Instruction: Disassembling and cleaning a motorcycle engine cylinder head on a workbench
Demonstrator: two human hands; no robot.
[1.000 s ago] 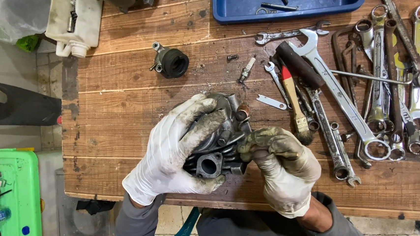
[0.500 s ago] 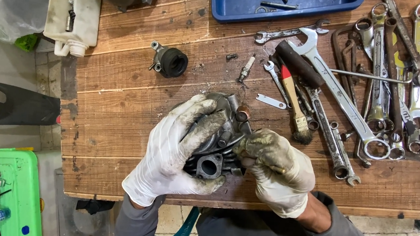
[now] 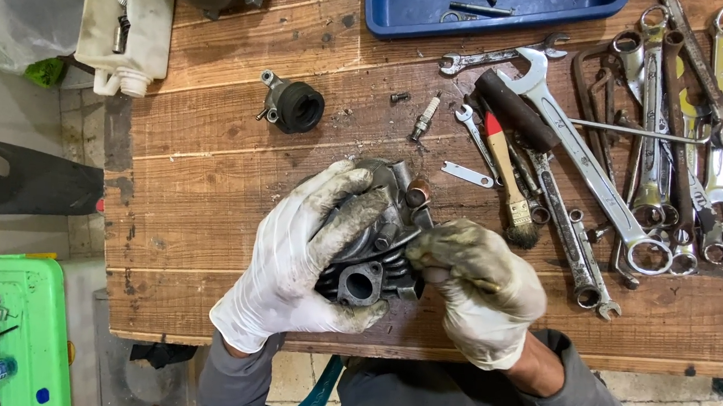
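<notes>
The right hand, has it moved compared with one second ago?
Yes. The right hand has shifted slightly down, toward the near table edge, and a little away from the paintbrush. It remains against the finned engine part.

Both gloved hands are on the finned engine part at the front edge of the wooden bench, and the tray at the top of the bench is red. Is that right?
Not quite: the tray is blue, not red, as the head view shows. The rest holds: the left hand and right hand, both gloved, are on the finned engine part near the front edge of the wooden bench.
</notes>
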